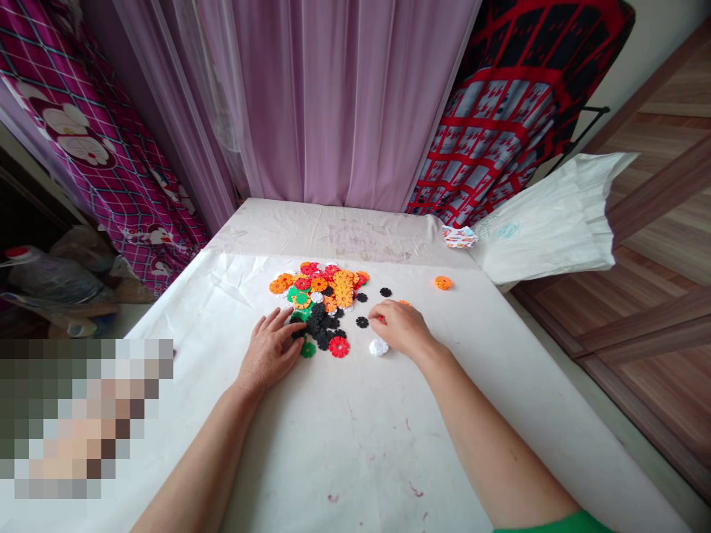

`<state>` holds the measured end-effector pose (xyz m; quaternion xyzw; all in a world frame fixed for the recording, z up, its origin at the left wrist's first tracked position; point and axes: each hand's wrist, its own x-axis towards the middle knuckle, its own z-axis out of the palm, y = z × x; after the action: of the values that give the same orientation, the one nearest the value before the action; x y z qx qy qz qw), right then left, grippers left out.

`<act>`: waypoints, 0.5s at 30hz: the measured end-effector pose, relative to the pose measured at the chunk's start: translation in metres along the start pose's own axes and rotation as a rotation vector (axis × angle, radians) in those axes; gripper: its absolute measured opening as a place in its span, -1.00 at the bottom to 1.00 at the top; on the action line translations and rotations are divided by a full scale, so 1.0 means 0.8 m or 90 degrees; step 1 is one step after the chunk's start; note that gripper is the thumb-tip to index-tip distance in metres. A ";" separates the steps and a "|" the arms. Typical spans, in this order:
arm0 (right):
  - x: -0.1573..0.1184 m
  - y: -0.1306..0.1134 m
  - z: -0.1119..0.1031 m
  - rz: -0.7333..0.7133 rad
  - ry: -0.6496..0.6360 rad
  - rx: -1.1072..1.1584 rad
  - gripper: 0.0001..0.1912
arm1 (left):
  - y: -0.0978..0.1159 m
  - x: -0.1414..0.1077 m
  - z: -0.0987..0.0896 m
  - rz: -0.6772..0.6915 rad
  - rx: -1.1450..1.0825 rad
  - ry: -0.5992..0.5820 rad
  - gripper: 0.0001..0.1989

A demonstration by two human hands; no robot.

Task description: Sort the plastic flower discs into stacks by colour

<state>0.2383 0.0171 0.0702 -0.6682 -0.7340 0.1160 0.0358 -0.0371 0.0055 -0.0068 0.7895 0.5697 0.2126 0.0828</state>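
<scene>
While L hand [266, 357] rests, fingers apart, by black notched discs [318, 320] on tabletop [311, 451], R hand [404, 327] has grip pinched on red disc [382, 319]; prob. light, stiff plastic, best held by rim.

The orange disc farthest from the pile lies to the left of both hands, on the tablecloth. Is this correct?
No, the head view shows the orange disc to the right of the left hand and right hand. It is indeed farthest from the pile and on the tablecloth.
</scene>
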 end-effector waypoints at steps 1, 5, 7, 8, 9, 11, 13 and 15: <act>0.010 -0.006 0.002 0.009 -0.004 -0.021 -0.75 | 0.000 0.000 0.000 0.000 -0.001 0.000 -0.66; 0.050 -0.032 0.019 0.019 -0.018 -0.071 -0.67 | 0.001 0.000 -0.002 0.002 -0.003 0.001 -0.65; 0.064 -0.042 0.027 0.024 -0.011 -0.069 -0.58 | 0.001 0.000 -0.002 0.002 -0.005 -0.001 -0.65; 0.070 -0.046 0.029 0.027 -0.004 -0.062 -0.53 | 0.001 0.000 -0.002 0.002 -0.006 0.000 -0.66; 0.074 -0.049 0.031 0.028 0.004 -0.056 -0.49 | 0.001 0.000 -0.002 0.002 -0.007 0.001 -0.66; 0.079 -0.053 0.034 0.012 0.010 -0.048 -0.47 | 0.001 0.000 -0.001 0.003 -0.007 0.003 -0.66; 0.076 -0.055 0.035 -0.029 0.005 -0.044 -0.53 | 0.000 0.000 0.001 0.003 -0.009 0.006 -0.66; 0.068 -0.057 0.037 -0.087 0.011 -0.041 -0.57 | 0.000 0.000 0.002 0.001 -0.015 0.014 -0.66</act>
<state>0.1824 0.0638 0.0455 -0.6185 -0.7808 0.0843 0.0284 -0.0369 0.0056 -0.0082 0.7867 0.5672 0.2282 0.0853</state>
